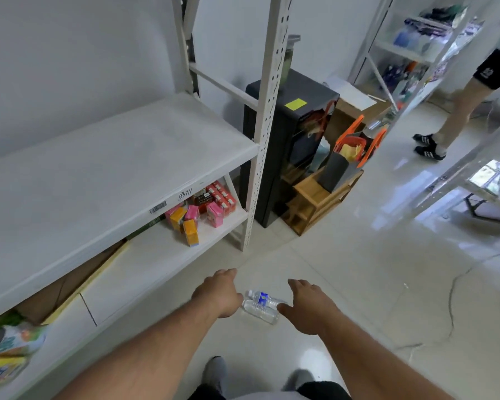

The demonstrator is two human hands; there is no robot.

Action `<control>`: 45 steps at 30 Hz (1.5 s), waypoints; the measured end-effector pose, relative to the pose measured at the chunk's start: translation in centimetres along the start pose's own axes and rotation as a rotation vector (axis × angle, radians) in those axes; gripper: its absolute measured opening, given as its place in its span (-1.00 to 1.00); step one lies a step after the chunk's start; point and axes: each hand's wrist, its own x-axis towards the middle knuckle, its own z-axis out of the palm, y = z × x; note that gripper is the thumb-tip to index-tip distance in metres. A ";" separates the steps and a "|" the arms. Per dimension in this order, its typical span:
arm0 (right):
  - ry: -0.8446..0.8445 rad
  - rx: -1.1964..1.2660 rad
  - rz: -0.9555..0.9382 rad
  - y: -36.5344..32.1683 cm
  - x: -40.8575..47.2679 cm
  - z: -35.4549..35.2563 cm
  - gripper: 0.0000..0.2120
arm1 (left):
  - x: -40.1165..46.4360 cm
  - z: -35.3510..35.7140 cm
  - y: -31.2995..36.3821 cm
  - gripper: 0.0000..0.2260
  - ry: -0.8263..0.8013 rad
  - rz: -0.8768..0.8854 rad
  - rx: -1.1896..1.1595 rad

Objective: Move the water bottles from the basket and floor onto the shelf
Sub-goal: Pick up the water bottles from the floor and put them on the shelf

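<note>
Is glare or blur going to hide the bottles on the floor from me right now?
Head view: the water bottles are readable between the left hand and right hand; glare washes the floor at right; wide-angle bends the shelf upright; edges look soft.

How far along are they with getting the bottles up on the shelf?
Barely started, it seems. The shelf shows no bottles. Two water bottles lie on the floor between the left hand and right hand, neither gripped yet. No basket is in view.

two clear water bottles [261, 306], lying on floor [358, 284]
</note>
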 end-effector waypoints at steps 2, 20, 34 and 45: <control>-0.009 -0.017 -0.024 1.5 2.2 -1.4 -0.32 | 1.4 0.2 1.5 -0.35 0.004 -0.038 -0.030; -0.245 -0.257 -0.429 14.7 15.9 -10.0 -0.30 | 4.4 9.7 16.1 -0.31 0.090 -0.549 -0.547; -0.318 -0.382 -0.471 12.4 14.7 -6.7 -0.29 | 1.0 16.4 11.5 -0.35 0.227 -0.667 -0.916; -0.482 -0.333 -0.463 9.8 23.1 -2.2 -0.28 | 5.7 20.4 10.7 -0.31 0.370 -0.825 -1.265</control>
